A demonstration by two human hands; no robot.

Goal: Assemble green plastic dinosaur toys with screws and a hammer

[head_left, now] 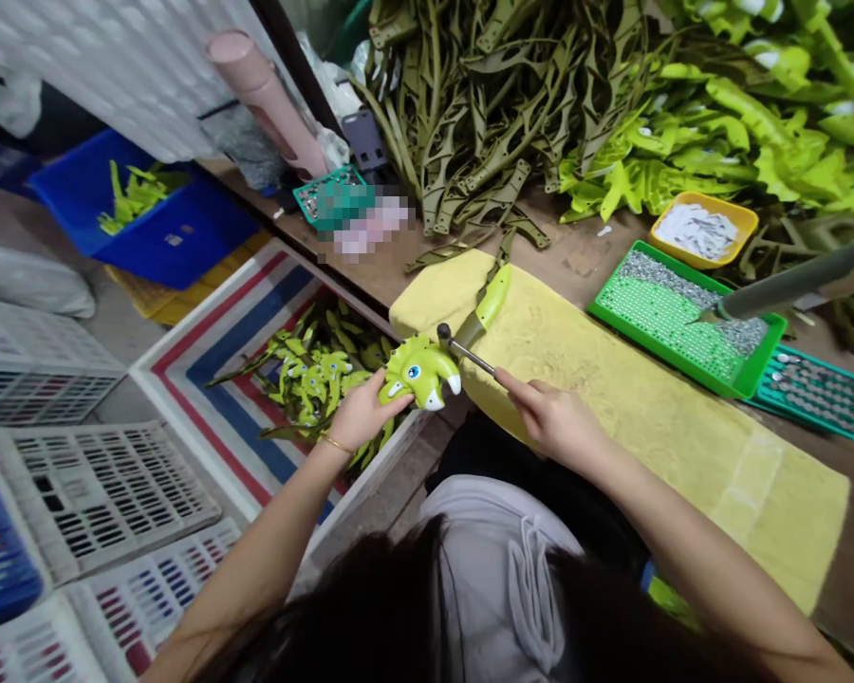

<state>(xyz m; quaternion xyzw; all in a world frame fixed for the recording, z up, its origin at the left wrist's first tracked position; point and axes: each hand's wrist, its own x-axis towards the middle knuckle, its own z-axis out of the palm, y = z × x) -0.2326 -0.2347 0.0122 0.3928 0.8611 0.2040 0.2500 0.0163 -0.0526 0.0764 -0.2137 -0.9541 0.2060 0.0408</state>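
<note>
My left hand point(362, 414) is closed on a lime-green toy dinosaur head point(421, 372) with white horns and a blue eye, held at the yellow padded board's point(576, 332) left edge. My right hand point(551, 417) grips a small hammer point(473, 356) by its thin metal shaft; its dark head is beside the top of the dinosaur head, and I cannot tell whether they touch. Just behind the hammer is a green and olive toy piece point(494, 296) on the board.
Olive strips point(484, 114) and lime-green toy parts point(726, 123) are heaped at the back. On the right are a green tray point(690, 356) of small metal pieces and a yellow dish point(665, 228). A striped-lined box point(206, 379) of toys stands left, near plastic crates point(106, 493).
</note>
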